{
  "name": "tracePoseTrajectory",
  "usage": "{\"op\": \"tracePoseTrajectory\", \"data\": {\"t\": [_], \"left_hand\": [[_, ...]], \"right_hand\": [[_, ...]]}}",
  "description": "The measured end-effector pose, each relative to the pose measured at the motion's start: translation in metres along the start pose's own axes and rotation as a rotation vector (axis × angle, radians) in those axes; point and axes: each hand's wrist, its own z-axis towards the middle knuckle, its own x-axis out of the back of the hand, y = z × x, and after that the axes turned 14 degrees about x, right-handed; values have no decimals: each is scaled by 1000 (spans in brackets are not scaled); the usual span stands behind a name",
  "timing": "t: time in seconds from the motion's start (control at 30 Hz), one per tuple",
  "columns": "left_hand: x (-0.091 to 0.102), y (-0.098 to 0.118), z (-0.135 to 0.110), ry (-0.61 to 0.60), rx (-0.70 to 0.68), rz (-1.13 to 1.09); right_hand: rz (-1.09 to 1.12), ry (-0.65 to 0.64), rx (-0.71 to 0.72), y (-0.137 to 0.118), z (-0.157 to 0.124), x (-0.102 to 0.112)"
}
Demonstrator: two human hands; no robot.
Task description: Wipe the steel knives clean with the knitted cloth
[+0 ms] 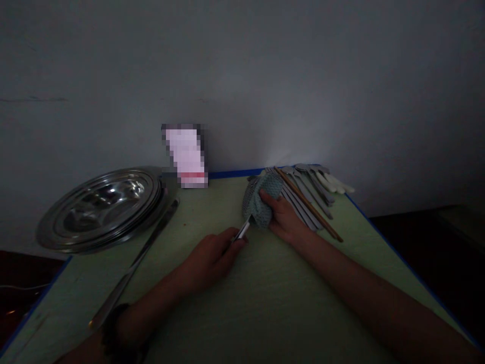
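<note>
My left hand [215, 255] is closed on the shiny handle of a piece of metal cutlery [243, 230]. Its far end goes into a grey-green knitted cloth [261, 202], so the kind of cutlery is hidden. Wrapped round that cloth, my right hand [282, 215] is closed with the thumb on top. Just beyond it several metal forks [299, 205] lie side by side, partly behind the cloth and hand. Brown chopsticks [312, 207] rest along their right side.
Metal spoons [312, 189] and white-handled utensils [335, 182] lie at the table's back right. Stacked metal plates [60, 230] stand at left, beside a long metal utensil [131, 270]. A blurred-out phone-like screen [187, 154] leans against the wall. Blue edging [394, 250] borders the green table [265, 303].
</note>
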Motion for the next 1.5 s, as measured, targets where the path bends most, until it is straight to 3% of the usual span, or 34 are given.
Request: {"op": "tracePoseTrajectory", "data": {"t": [0.37, 0.53, 0.7, 0.8, 0.97, 1.07, 1.3, 1.5], "left_hand": [[0, -3, 0, 1, -53, -4], [-2, -3, 0, 18, -66, 16], [-7, -7, -1, 58, -44, -134], [-7, -9, -4, 81, -120, -160], [5, -7, -12, -90, -293, -11], [10, -6, -12, -181, -341, -62], [3, -13, -1, -275, -298, -156], [-2, -14, 0, -261, -227, -132]], "right_hand": [[148, 180, 27, 5, 9, 3], [156, 162, 19, 5, 9, 5], [168, 221, 76, 6, 11, 6], [210, 269, 72, 5, 13, 6], [199, 227, 35, 2, 11, 4], [207, 193, 27, 1, 10, 3], [146, 184, 35, 2, 9, 5], [78, 71, 31, 0, 6, 2]]}}
